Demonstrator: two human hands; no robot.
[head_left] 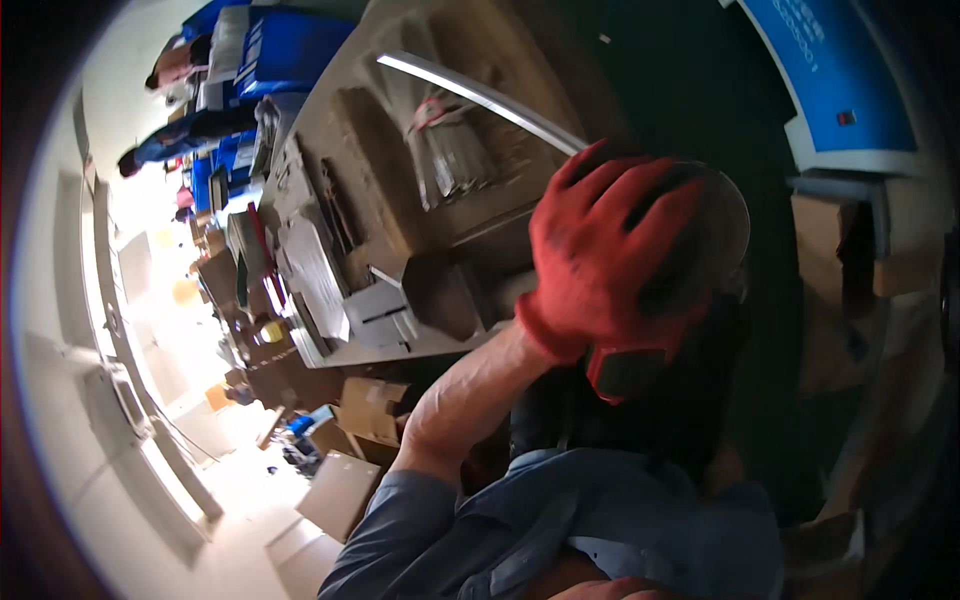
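Observation:
My left hand (620, 240), in a red glove with dark patches, is raised in front of my body with its fingers closed. From its upper side a long, narrow, shiny metal strip (480, 98) reaches up and left over the workbench (390, 352). A red-edged object with a dark face (628, 372) shows just below the glove; its kind is unclear. Behind the knuckles is the pale curved rim of a round thing (740, 215), mostly hidden. My right hand does not show; the area behind the left glove is dark and covered.
On the bench lie a bundle of clear-wrapped metal pieces (455, 155), pliers (338, 200) and flat metal parts (312, 265). Cardboard boxes (372, 408) stand below it. A blue and white machine (840, 80) is at the upper right. A person (190, 135) is at the far left.

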